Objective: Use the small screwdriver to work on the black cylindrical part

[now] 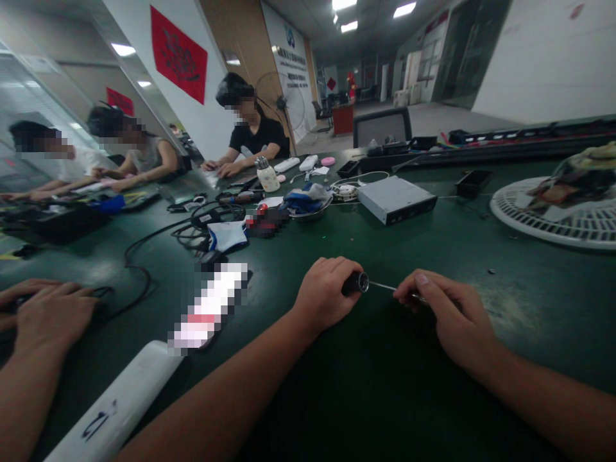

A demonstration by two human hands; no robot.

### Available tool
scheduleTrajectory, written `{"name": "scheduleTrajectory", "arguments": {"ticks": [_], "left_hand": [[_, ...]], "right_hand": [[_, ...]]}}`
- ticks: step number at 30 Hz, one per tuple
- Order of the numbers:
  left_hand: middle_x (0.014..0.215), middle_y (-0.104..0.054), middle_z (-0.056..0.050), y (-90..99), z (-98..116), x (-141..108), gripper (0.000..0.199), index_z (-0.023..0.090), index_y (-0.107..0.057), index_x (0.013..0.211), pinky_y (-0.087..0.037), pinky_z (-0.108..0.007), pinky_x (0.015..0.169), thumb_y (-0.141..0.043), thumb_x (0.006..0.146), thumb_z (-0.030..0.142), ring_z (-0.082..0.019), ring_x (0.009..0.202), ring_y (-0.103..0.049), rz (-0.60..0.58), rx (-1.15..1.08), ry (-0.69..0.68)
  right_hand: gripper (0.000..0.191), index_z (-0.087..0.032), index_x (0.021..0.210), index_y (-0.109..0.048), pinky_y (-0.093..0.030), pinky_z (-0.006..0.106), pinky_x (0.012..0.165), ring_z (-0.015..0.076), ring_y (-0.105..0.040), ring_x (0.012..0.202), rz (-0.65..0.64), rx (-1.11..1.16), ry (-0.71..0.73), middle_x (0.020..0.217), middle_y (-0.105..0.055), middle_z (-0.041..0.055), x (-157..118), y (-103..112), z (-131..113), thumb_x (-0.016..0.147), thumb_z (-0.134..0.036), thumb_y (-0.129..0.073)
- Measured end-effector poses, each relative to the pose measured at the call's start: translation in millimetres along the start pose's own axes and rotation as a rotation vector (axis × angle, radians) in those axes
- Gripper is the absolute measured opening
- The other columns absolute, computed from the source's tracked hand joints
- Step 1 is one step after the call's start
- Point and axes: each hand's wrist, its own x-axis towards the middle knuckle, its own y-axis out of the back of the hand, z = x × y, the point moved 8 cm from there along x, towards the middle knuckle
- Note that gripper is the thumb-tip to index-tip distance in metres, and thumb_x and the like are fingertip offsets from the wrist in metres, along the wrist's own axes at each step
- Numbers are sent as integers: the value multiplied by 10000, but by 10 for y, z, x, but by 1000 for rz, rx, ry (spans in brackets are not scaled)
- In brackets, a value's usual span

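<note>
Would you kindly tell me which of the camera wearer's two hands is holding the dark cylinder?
The left hand, its fingers curled around the dark cylinder; the right hand instead pinches a thin metal rod.

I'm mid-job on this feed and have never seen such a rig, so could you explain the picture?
There is no robot: one camera on a person's head looks forward and down at their bare hands. The left hand holds a dark cylinder; the right hand holds a thin metal rod pointing towards it. Whether they touch is unclear. On the green table lie a grey metal box, cables and a long white case. The hand at far left belongs to someone else.
</note>
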Motion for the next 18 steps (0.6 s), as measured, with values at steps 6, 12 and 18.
{"name": "scheduleTrajectory", "arguments": {"ticks": [6,12,18], "left_hand": [[966,-686,-24,-18,0,-7,216,203,-607,990,-425,-353,797,-650,782,158,-196,902,-614,-7,1,-4],[989,-688,-31,-18,2,-6,198,202,-609,1003,-429,-357,806,-642,810,177,-200,915,-613,-18,-3,-8],[966,-686,-32,-25,3,-7,183,205,-602,977,-427,-354,800,-639,801,169,-199,900,-612,-19,-4,-10]], "right_hand": [[384,-225,836,-725,-450,310,643,170,-591,719,-81,44,54,768,-642,29,-12,-56,-51,1024,-354,-415],[406,-227,780,-696,-439,310,638,166,-579,695,-16,-9,18,728,-625,23,-13,-8,-25,1030,-351,-401],[393,-224,824,-705,-449,316,641,170,-585,701,-82,30,58,759,-627,31,-17,-65,-71,1028,-356,-397]]}}
